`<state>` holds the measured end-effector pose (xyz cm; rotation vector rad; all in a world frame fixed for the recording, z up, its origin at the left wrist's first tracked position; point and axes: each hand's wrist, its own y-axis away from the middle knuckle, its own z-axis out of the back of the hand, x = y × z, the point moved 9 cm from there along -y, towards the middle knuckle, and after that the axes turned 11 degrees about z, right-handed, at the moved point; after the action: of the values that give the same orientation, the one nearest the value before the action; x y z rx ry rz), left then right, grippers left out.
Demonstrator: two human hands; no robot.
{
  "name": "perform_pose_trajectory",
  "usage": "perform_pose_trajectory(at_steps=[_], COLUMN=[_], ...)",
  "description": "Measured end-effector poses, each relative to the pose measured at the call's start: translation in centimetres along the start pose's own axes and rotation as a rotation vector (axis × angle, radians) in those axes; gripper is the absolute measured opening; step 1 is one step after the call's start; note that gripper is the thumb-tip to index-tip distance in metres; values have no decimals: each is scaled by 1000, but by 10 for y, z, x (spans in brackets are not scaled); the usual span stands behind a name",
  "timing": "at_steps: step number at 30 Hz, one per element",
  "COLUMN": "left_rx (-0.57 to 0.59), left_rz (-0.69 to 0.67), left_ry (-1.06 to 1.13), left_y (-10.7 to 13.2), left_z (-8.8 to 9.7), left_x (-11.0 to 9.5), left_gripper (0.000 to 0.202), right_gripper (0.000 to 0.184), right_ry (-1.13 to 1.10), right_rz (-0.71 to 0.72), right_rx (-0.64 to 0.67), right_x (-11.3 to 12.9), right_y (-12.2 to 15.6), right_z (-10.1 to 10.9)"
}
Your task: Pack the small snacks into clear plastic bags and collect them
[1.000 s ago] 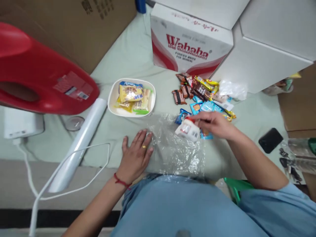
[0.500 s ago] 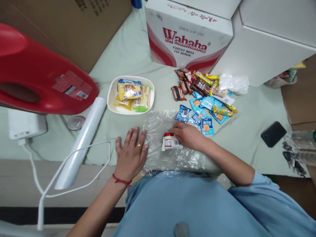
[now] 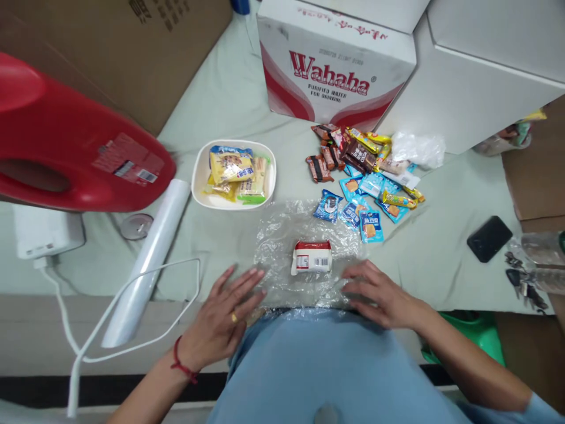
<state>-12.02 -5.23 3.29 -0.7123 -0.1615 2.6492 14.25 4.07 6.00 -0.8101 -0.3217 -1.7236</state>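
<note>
A small white packet with a red edge (image 3: 311, 257) lies on a spread sheet of clear plastic film (image 3: 273, 235) at the table's front edge. My left hand (image 3: 226, 315), with a ring and a red string bracelet, is open at the film's left front corner, fingers stretched forward. On the other side, my right hand (image 3: 377, 294) is open too, its fingertips over the film's right edge. Neither hand touches the packet. Beyond the film lie several blue snack packets (image 3: 371, 225). A white plastic bowl (image 3: 199, 182) to the left holds several wrapped snacks (image 3: 232, 165).
Behind the snack pile (image 3: 359, 154) stands a Wahaha carton (image 3: 335, 70). To the left are a red jug (image 3: 83, 147), a roll of film (image 3: 148, 259) and a white cable (image 3: 145, 274). A black object (image 3: 489, 238) and keys (image 3: 525, 285) lie far right.
My right hand has let go of the red-and-white packet and moved right and toward me. My left hand has slid back toward the table's front edge, and the packet stays on the film.
</note>
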Motion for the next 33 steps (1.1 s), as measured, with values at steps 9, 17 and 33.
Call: perform_pose_trajectory(at_steps=[9,17,33], left_rx=[-53,10,-563], left_rz=[156,893,479], left_ry=[203,117,-240], left_y=[-28,-81,-38], left_z=[5,-1,54], left_x=[15,83,-14], left_gripper=[26,41,43], right_gripper=[16,24,32], right_ry=[-20,-25,342], right_rz=[-56,-581,-202], right_rx=[-53,-221,87], right_x=[-11,-86,-41], right_y=[28,13,-80], right_z=[-16,34,-21])
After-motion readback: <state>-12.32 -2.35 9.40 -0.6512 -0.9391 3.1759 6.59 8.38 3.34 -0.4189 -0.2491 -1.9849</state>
